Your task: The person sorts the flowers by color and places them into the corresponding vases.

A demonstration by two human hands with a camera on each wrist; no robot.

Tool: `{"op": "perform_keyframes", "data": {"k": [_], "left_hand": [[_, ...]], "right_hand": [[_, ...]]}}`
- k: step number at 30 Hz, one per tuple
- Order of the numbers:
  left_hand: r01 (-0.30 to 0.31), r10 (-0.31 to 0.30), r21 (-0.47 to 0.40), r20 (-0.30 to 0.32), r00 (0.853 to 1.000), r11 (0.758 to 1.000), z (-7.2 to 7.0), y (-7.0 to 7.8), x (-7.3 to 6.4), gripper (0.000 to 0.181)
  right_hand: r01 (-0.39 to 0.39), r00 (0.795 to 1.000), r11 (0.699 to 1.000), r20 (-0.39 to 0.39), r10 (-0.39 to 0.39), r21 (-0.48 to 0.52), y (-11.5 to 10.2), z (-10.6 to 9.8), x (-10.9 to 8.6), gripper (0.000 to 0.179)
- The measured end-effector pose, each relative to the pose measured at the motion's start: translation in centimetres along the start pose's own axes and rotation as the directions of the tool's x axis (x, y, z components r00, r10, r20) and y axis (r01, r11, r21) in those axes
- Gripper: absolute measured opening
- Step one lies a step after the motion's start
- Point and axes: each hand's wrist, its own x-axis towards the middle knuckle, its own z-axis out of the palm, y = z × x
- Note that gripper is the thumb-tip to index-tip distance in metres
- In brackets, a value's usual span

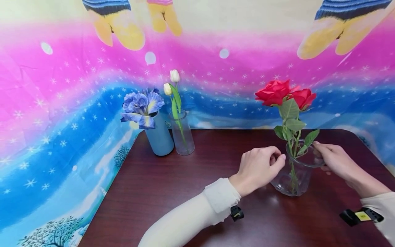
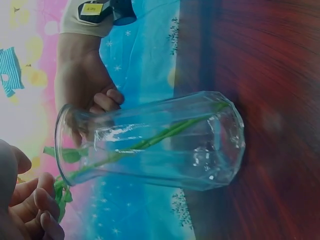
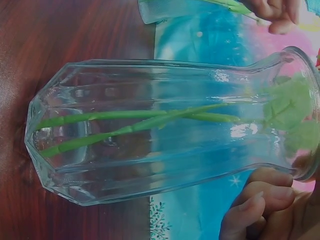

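Observation:
A tall clear glass vase (image 1: 303,181) stands on the table's right side, with faceted walls and a flared rim. Two red roses (image 1: 274,92) with green leaves rise out of it. Their green stems (image 3: 125,115) cross inside and reach the bottom in the right wrist view. My right hand (image 1: 337,163) pinches the vase's rim from the right, fingers curled under the flare. Just left of the rim is my left hand (image 1: 257,168), its fingers loosely curled with nothing in them. In the left wrist view, those fingers are close to a green leaf (image 2: 65,195) by the rim.
Back left on the dark wooden table (image 1: 197,192), a blue vase (image 1: 160,137) holds purple-blue irises (image 1: 135,104). Beside it, a slim clear vase (image 1: 188,145) holds two white tulips (image 1: 174,75). A colourful cloth (image 1: 77,103) hangs behind and along the left.

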Motion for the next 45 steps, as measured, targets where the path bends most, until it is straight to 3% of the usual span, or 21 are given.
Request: {"op": "perform_keyframes", "data": {"k": [14, 35, 45], "left_hand": [[0.050, -0.050, -0.012, 0.012, 0.999, 0.999, -0.4, -1.9, -1.9, 0.016], [0.129, -0.130, 0.017, 0.065, 0.989, 0.991, 0.3, -5.2, -4.7, 0.017], [0.163, -0.164, 0.017, 0.071, 0.984, 0.986, -0.2, -7.1, -5.6, 0.016]], "right_hand": [[-0.009, 0.998, 1.000, 0.068, 0.008, 0.021, 0.2, -0.6, -0.1, 0.057], [0.063, 0.996, 0.997, 0.060, -0.060, -0.047, 0.7, -1.6, -0.6, 0.051], [0.071, 0.995, 0.991, 0.083, -0.062, -0.110, 0.5, -1.9, -0.5, 0.048]]}}
